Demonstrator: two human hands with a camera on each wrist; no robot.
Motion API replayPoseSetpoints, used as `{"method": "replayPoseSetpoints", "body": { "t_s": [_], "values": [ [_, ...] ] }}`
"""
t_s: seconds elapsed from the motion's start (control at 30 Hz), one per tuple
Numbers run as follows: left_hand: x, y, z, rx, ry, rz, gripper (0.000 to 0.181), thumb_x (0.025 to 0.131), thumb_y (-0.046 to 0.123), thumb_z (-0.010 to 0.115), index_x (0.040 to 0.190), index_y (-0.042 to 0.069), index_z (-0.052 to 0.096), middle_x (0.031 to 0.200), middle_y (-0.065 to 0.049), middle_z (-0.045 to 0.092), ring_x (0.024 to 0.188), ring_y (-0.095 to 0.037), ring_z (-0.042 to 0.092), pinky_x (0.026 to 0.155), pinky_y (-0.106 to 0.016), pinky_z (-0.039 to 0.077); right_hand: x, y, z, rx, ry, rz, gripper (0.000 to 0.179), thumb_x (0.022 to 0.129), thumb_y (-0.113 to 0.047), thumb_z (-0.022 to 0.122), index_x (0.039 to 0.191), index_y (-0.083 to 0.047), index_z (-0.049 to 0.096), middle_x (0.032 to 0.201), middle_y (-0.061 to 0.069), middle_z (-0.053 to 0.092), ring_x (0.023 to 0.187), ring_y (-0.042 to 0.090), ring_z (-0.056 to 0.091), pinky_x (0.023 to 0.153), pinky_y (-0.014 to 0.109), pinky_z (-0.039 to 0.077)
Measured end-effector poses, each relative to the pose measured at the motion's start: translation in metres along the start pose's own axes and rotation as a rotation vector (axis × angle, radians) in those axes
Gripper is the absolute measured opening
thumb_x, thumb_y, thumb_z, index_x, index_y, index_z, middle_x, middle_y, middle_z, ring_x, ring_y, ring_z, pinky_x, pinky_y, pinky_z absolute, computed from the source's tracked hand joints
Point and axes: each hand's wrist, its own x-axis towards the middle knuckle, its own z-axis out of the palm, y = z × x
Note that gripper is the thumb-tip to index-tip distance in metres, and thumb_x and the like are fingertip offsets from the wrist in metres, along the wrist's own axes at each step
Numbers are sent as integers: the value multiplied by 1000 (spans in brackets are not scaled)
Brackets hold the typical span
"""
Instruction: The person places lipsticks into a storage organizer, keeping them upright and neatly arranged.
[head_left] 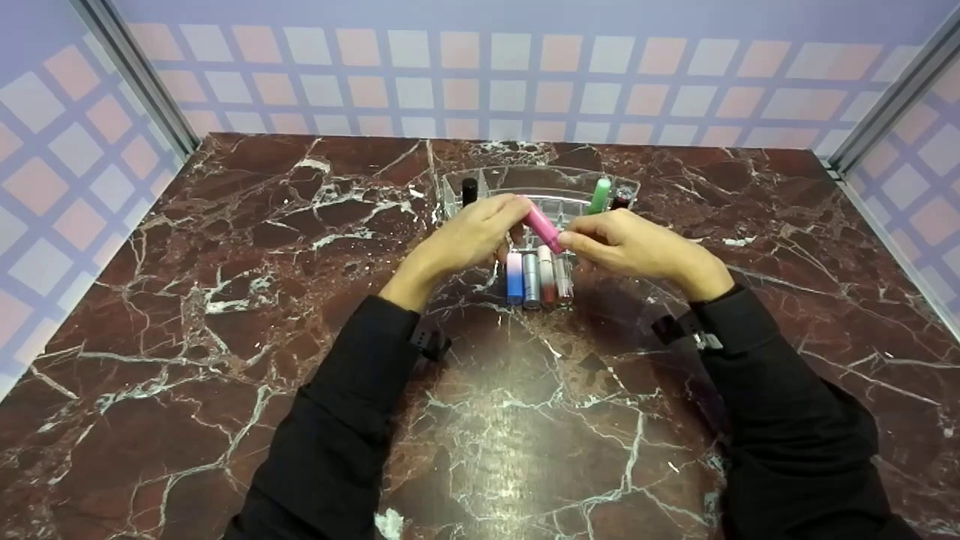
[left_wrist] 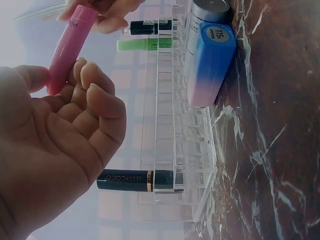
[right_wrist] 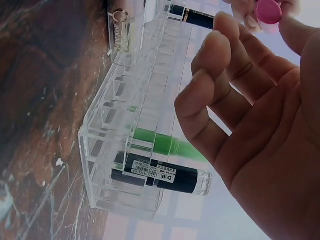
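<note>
A pink lipstick tube (head_left: 543,225) is held aslant over the clear organizer, between the two hands. My left hand (head_left: 480,229) pinches its far end between thumb and fingertips, the other fingers curled loosely below, as the left wrist view shows. At the near end, the thumb and fingertips of my right hand (head_left: 637,244) grip the tube beside its round pink end face (right_wrist: 268,11). The clear divided organizer (head_left: 496,180) stands beneath the hands, partly covered by them. In it are a black tube (left_wrist: 125,180), a green tube (right_wrist: 170,146) and a black, clear-topped tube (right_wrist: 175,177).
In front of the organizer several tubes stand side by side: a blue-and-pink one (head_left: 514,281), a silver one (head_left: 531,281), a white-and-red one (head_left: 547,277) and a clear one (head_left: 563,283). The dark red marble table (head_left: 225,375) extends around them, with tiled panels (head_left: 465,52) behind.
</note>
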Motion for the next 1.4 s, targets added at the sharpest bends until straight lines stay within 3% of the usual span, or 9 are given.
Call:
{"method": "replayPoseSetpoints", "body": {
  "t_s": [0.17,0.37,0.73,0.93,1.0,1.07,1.13,1.23,1.4],
  "values": [
    [1,-2,0,-16,16,-20,40,113,40,35,118,19,69,101,-10,59,68,-14,52,56,-28,44,1,-2,1,9,-26,-21,27,107,-27,58,99,-4,70,69,-2,54,55,9,45,49,25,40],
    [1,-3,-2,-27,12,-31,41,113,41,35,121,18,68,107,-18,62,68,-15,54,53,-26,45,1,-4,1,26,5,-9,25,107,-27,59,103,-5,70,71,-1,56,55,10,45,48,24,39],
    [-1,-2,-1,-45,54,-72,32,112,40,42,118,15,61,101,-4,55,71,-16,54,58,-27,47,3,-5,8,12,-8,-46,30,108,-31,58,102,-4,70,69,1,59,54,10,48,48,26,41],
    [0,-2,0,-62,65,-41,28,111,35,46,120,12,61,104,-13,59,82,-24,57,73,-37,53,5,-6,14,-12,-16,-64,33,107,-33,58,95,-5,68,68,1,59,53,10,48,48,27,41],
    [0,-2,0,-62,68,-32,28,111,33,47,122,12,61,100,-12,59,81,-21,56,82,-44,55,5,-6,15,-21,-14,-73,32,107,-32,59,93,-5,67,68,-1,58,53,10,48,48,26,40],
    [0,-1,1,-55,70,-23,28,111,32,48,123,11,62,102,-14,60,80,-19,54,88,-44,54,6,-6,16,-23,-19,-71,31,107,-31,59,92,-5,67,68,-3,56,53,10,47,48,26,40],
    [0,0,1,-45,71,-23,28,111,32,49,124,11,63,102,-13,60,78,-16,52,86,-39,53,6,-7,17,-13,-28,-66,30,107,-30,60,92,-5,67,68,-5,55,54,10,47,49,26,40],
    [0,3,2,-31,70,-25,29,110,32,50,125,12,64,99,-11,60,75,-13,50,72,-27,49,6,-8,17,9,-56,-51,29,107,-30,60,95,-5,69,69,-4,54,54,10,45,49,25,40],
    [0,5,3,-10,70,-12,31,110,31,51,128,10,64,85,-3,54,64,-8,42,55,-22,37,6,-10,16,30,-99,-49,30,107,-31,59,99,-5,70,69,-4,56,53,8,45,48,25,41]
  ]
}}
